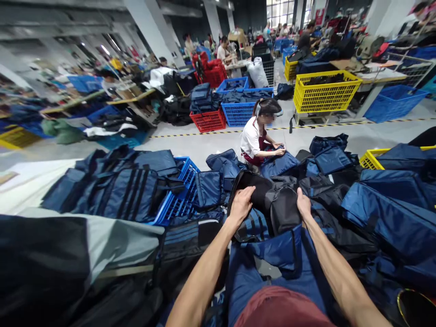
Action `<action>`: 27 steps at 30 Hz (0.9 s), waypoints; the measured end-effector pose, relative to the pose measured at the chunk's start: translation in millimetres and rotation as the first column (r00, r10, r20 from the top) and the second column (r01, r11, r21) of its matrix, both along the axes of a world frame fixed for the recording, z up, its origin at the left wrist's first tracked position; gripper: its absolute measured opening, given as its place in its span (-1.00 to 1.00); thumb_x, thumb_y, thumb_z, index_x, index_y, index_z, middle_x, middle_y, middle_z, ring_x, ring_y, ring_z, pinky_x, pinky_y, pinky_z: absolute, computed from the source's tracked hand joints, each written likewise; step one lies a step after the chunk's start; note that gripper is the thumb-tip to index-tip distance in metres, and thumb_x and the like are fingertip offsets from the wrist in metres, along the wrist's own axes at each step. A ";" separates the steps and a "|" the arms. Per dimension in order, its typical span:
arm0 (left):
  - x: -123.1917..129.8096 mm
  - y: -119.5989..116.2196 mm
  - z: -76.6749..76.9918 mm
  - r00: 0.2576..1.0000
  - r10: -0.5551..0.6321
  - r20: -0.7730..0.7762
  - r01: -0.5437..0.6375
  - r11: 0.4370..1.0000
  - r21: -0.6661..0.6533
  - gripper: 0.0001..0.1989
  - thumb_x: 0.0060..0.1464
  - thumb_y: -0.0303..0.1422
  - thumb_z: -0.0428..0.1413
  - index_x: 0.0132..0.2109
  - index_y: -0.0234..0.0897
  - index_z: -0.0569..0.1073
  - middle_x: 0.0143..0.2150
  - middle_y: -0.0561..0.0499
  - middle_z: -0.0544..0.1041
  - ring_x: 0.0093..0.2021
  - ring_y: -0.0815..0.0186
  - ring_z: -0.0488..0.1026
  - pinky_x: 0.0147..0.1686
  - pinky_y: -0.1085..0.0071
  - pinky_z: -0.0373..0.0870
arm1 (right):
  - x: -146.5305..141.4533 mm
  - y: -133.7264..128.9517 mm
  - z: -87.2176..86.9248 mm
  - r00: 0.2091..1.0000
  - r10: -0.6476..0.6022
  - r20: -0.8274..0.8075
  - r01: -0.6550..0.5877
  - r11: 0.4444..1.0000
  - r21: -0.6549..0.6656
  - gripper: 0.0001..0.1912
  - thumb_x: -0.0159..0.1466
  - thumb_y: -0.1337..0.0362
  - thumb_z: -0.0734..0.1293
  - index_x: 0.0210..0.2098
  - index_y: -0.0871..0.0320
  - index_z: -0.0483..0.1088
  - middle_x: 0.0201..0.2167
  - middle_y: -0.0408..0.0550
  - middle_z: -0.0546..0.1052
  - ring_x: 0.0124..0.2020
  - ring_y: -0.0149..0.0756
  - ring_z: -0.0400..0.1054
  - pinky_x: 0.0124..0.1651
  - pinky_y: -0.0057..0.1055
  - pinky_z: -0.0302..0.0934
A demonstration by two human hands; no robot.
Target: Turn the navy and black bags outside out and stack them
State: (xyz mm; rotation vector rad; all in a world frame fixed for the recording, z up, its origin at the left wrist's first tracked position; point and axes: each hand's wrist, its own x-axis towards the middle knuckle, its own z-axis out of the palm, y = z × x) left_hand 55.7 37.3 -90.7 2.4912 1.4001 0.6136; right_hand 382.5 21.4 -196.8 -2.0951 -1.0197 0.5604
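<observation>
A black and dark grey bag [284, 204] lies across the person's lap, spread between both hands. My left hand [242, 202] grips its left edge, with the fingers curled over the black fabric. At the bag's right side, my right hand [303, 203] is closed on the grey part, thumb upward. Below the bag, a blue fabric piece [282, 250] rests over the knees. Blue stripes show on a dark panel [254, 225] beside my left forearm.
Blue bags [136, 181] are heaped over a blue crate [180, 190] at the left. More blue bags [391, 218] pile up at the right. Ahead, a seated person [255, 141] handles a blue bag. Yellow crate [327, 93] stands beyond.
</observation>
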 end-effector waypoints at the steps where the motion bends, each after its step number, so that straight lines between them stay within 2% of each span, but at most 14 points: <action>1: -0.4 -0.8 2.8 1.000 0.009 -0.005 -0.009 1.000 -0.007 -0.27 0.06 -0.69 0.15 0.36 -0.18 0.54 0.34 -0.13 0.61 0.36 0.14 0.55 0.41 0.07 0.46 | 4.4 2.6 8.8 1.000 -0.025 -0.001 0.025 0.999 0.034 -0.02 0.29 -0.62 -0.22 -0.58 -0.02 0.34 -0.61 0.17 0.47 -0.51 -0.08 0.36 -0.41 -0.28 0.19; 4: -9.0 -8.2 17.5 1.000 0.030 0.003 -0.030 0.999 0.016 -0.40 0.07 -0.69 0.12 0.19 -0.16 0.66 0.19 -0.04 0.72 0.21 0.19 0.67 0.31 0.19 0.57 | 20.2 6.3 49.8 0.998 -0.064 -0.004 0.064 0.987 0.150 -0.11 0.34 -0.61 -0.11 -0.57 -0.02 0.25 -0.55 0.13 0.50 -0.49 -0.18 0.27 -0.40 -0.31 0.10; 6: -22.3 -20.4 27.4 0.999 0.046 0.019 -0.047 0.995 0.088 -0.42 0.12 -0.65 0.12 0.20 -0.13 0.67 0.19 -0.01 0.72 0.21 0.19 0.67 0.30 0.21 0.58 | 29.0 4.0 79.1 0.998 -0.060 0.001 0.058 0.968 0.243 -0.17 0.38 -0.58 -0.01 -0.55 0.00 0.20 -0.56 0.00 0.45 -0.47 -0.25 0.18 -0.37 -0.33 0.05; 8: -37.5 -37.4 31.2 0.997 0.074 0.037 -0.079 0.984 0.162 -0.40 0.17 -0.61 0.12 0.28 -0.06 0.63 0.25 0.03 0.68 0.26 0.17 0.64 0.36 0.19 0.53 | 31.4 0.5 95.9 0.999 -0.044 0.022 0.035 0.946 0.323 -0.22 0.42 -0.52 0.07 -0.51 0.02 0.20 -0.55 -0.11 0.40 -0.45 -0.29 0.14 -0.34 -0.35 0.03; 9: -43.5 -46.6 29.3 0.994 0.096 0.046 -0.103 0.977 0.185 -0.37 0.19 -0.60 0.12 0.32 -0.02 0.60 0.29 0.04 0.65 0.29 0.17 0.62 0.38 0.17 0.50 | 28.6 -1.0 96.7 0.999 -0.037 0.034 0.023 0.939 0.342 -0.24 0.44 -0.49 0.09 -0.47 0.03 0.23 -0.53 -0.12 0.41 -0.43 -0.29 0.15 -0.31 -0.35 0.05; 10: -47.4 -55.6 24.4 0.990 0.130 0.056 -0.139 0.971 0.195 -0.34 0.19 -0.60 0.11 0.35 0.00 0.58 0.31 0.05 0.64 0.29 0.17 0.61 0.39 0.17 0.49 | 22.4 -2.5 91.9 0.999 -0.033 0.042 0.017 0.941 0.338 -0.26 0.47 -0.46 0.08 -0.43 0.04 0.27 -0.49 -0.10 0.44 -0.40 -0.27 0.19 -0.28 -0.35 0.08; 12: -47.6 -72.4 6.2 0.971 0.234 0.049 -0.239 0.958 0.161 -0.31 0.14 -0.63 0.09 0.34 -0.02 0.59 0.26 0.03 0.67 0.21 0.18 0.66 0.32 0.22 0.54 | 0.2 -6.4 67.6 0.999 -0.033 0.031 0.023 0.965 0.260 -0.23 0.49 -0.44 -0.02 -0.35 0.06 0.37 -0.40 0.02 0.52 -0.33 -0.19 0.28 -0.20 -0.31 0.15; 14: -39.9 -86.3 -18.8 0.924 0.380 -0.041 -0.377 0.924 0.068 -0.30 0.07 -0.67 0.10 0.28 -0.05 0.64 0.04 -0.02 0.77 -0.01 0.19 0.73 0.09 0.31 0.63 | -30.5 -11.8 32.9 1.000 -0.014 -0.017 0.016 0.992 0.127 -0.13 0.47 -0.43 -0.15 -0.32 0.07 0.44 -0.37 0.15 0.56 -0.30 -0.09 0.36 -0.18 -0.24 0.20; 16: -31.3 -96.0 -42.0 0.851 0.495 -0.175 -0.507 0.861 -0.033 -0.30 0.05 -0.67 0.13 0.28 -0.07 0.65 -0.24 -0.03 0.76 -0.26 0.21 0.71 -0.16 0.38 0.61 | -59.8 -16.0 0.0 0.995 0.057 -0.076 -0.054 0.998 0.036 -0.09 0.44 -0.46 -0.16 -0.37 0.06 0.46 -0.41 0.19 0.56 -0.30 -0.03 0.42 -0.19 -0.22 0.25; 17: -28.4 -98.9 -50.4 0.821 0.525 -0.223 -0.551 0.831 -0.073 -0.31 0.08 -0.65 0.15 0.31 -0.07 0.64 -0.32 -0.02 0.73 -0.34 0.21 0.69 -0.24 0.41 0.57 | -70.6 -16.8 -12.9 0.991 0.085 -0.099 -0.084 0.996 0.016 -0.08 0.43 -0.47 -0.16 -0.37 0.06 0.47 -0.41 0.20 0.58 -0.29 -0.01 0.45 -0.18 -0.21 0.28; 19: -25.9 -101.2 -58.8 0.800 0.544 -0.253 -0.585 0.801 -0.129 -0.34 0.17 -0.58 0.19 0.37 -0.05 0.58 -0.34 -0.03 0.73 -0.38 0.20 0.67 -0.28 0.41 0.52 | -80.8 -15.4 -29.0 0.985 0.113 -0.129 -0.116 0.993 -0.010 -0.06 0.42 -0.47 -0.17 -0.33 0.08 0.51 -0.32 0.25 0.62 -0.22 0.03 0.50 -0.12 -0.19 0.32; 21: -24.8 -99.9 -57.7 0.810 0.530 -0.250 -0.577 0.797 -0.178 -0.37 0.25 -0.50 0.21 0.41 -0.02 0.54 -0.24 -0.06 0.76 -0.30 0.20 0.70 -0.22 0.41 0.51 | -76.4 -11.3 -33.7 0.983 0.113 -0.143 -0.120 0.992 -0.038 -0.01 0.43 -0.45 -0.20 -0.24 0.13 0.54 -0.19 0.33 0.64 -0.11 0.09 0.53 -0.02 -0.15 0.33; 23: -22.0 -97.8 -53.2 0.812 0.520 -0.266 -0.577 0.786 -0.223 -0.40 0.29 -0.47 0.23 0.42 0.00 0.53 -0.16 -0.08 0.76 -0.22 0.20 0.72 -0.15 0.42 0.51 | -63.1 -6.4 -30.8 0.981 0.112 -0.156 -0.125 0.989 -0.074 0.01 0.43 -0.45 -0.20 -0.18 0.19 0.56 -0.11 0.37 0.64 -0.03 0.12 0.52 0.05 -0.12 0.32; 27: -11.4 -104.6 -49.6 0.785 0.544 -0.298 -0.614 0.747 -0.254 -0.46 0.36 -0.41 0.22 0.43 -0.02 0.53 -0.16 -0.12 0.75 -0.18 0.16 0.74 -0.10 0.39 0.53 | -35.1 -9.3 -19.0 0.960 0.142 -0.242 -0.170 0.980 -0.099 0.00 0.41 -0.49 -0.08 -0.03 0.25 0.55 -0.02 0.33 0.65 0.06 0.10 0.50 0.17 -0.12 0.31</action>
